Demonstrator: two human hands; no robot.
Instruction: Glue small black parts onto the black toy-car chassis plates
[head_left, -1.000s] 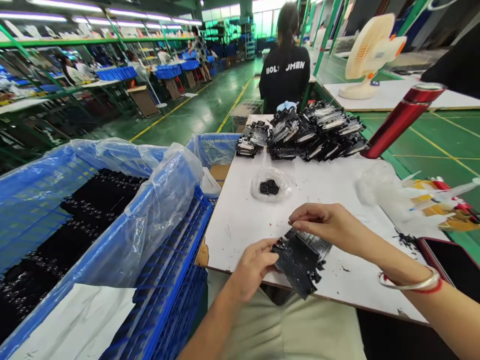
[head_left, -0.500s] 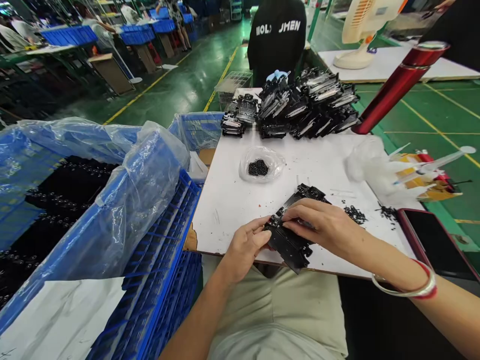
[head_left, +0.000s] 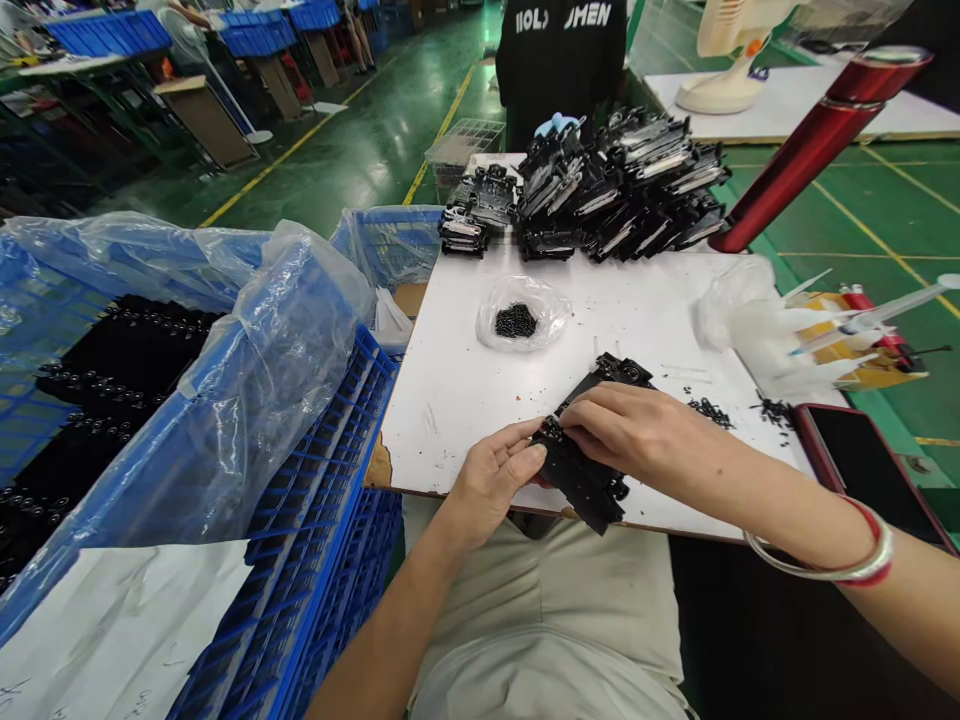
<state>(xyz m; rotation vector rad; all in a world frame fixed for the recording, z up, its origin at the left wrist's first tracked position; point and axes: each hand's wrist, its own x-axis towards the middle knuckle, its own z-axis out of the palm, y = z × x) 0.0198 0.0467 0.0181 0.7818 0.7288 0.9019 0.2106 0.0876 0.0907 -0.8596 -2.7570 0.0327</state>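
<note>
A long black plastic part (head_left: 589,490), moulded with small fittings, lies slantwise over the front edge of the white table (head_left: 450,400). My left hand (head_left: 491,475) grips its left side, thumb on top and fingers against the edge. Over the middle of the part, my right hand (head_left: 622,425) has its fingertips pinched together at the fittings; whatever is between them is hidden. Beyond my hands stands a clear plastic bag (head_left: 555,318) holding small black pieces (head_left: 516,320). Loose small black pieces (head_left: 711,412) are scattered to the right of my right hand.
Similar black parts (head_left: 622,190) are piled at the table's back. A red cylinder (head_left: 817,150) leans at the right, near white-nozzled bottles (head_left: 817,335) and a phone (head_left: 870,470). Blue plastic-lined crates (head_left: 300,400) stand at the left. A person in black (head_left: 559,60) sits ahead.
The camera view has tilted down slightly, so the scene sits higher. My right fingers have drawn closer together over the part; my left hand keeps its grip.
</note>
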